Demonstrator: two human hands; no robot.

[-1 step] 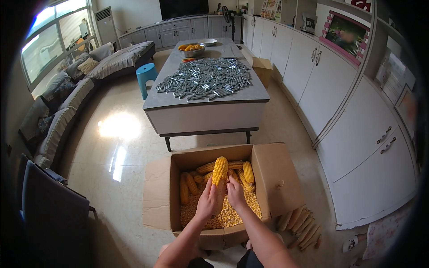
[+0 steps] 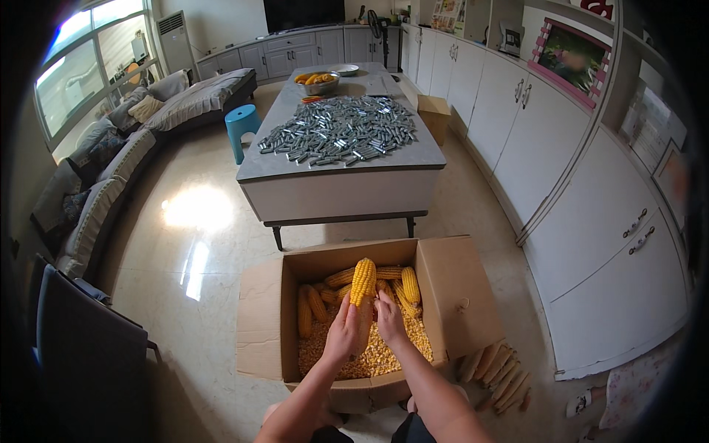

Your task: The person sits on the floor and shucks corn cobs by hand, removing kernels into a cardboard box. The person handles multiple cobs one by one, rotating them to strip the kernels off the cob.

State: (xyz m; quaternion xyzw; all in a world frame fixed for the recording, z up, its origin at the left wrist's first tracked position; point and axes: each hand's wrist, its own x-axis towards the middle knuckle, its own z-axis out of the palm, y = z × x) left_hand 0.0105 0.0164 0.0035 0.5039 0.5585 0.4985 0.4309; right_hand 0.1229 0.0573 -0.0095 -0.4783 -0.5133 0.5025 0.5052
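Note:
My left hand is closed around a corn cob, tilted with its tip pointing away from me. Yellow kernels cover its upper part, while the lower part looks pale and stripped. My right hand is closed close beside the cob's right side; what its fingers hold, if anything, is hidden. Both hands are above an open cardboard box. Inside it, loose corn kernels cover the bottom, and several whole corn cobs lie along the far and left sides.
Bare stripped cobs lie on the floor right of the box. Beyond it stands a grey table with a heap of small silvery cylinders and a metal bowl of corn. A blue stool, a sofa and white cabinets flank it.

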